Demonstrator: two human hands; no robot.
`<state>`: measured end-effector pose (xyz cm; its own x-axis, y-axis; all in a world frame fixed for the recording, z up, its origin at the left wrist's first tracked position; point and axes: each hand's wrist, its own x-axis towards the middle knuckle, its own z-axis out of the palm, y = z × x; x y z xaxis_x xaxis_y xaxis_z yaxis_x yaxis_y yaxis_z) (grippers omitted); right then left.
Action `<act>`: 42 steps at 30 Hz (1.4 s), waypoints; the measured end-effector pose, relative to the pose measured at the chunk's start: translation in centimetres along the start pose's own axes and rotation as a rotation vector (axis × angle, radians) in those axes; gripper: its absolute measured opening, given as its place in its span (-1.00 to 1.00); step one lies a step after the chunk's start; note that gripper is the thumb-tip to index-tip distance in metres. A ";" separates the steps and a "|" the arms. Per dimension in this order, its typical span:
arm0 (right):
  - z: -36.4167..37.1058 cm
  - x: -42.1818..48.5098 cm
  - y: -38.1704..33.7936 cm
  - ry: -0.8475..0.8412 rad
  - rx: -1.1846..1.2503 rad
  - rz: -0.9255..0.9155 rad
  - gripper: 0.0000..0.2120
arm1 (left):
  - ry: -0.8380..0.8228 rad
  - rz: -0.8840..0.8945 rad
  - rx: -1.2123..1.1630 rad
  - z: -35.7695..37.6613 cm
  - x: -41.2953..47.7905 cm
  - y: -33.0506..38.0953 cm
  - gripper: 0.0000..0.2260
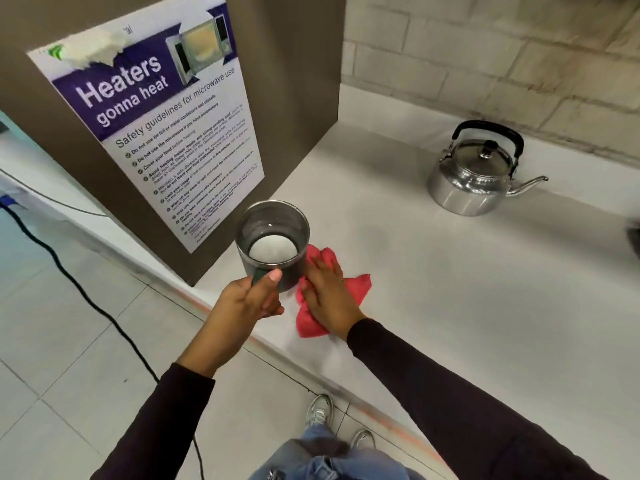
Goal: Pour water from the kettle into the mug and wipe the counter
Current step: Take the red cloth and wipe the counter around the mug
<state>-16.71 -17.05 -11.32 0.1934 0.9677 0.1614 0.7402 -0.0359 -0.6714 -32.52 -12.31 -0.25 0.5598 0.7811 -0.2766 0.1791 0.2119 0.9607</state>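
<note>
Left hand [247,299] fingers clenched on mug [273,244] handle – right hand [329,289] flat, fingers released, pressing red cloth [356,289] on counter [450,306].

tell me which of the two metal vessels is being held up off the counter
The mug, gripped by its handle in the left hand near the poster. The kettle stands untouched on the counter by the wall.
</note>
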 end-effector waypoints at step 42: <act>-0.9 -4.5 0.6 -0.232 -0.210 -0.247 -0.69 | -0.071 0.027 0.049 -0.9 0.4 0.5 -0.59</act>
<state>-16.58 -21.61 -11.80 -0.1395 0.9835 0.1154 0.8665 0.1776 -0.4666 -33.00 -11.38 0.13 0.6208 0.7421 -0.2528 0.2011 0.1609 0.9663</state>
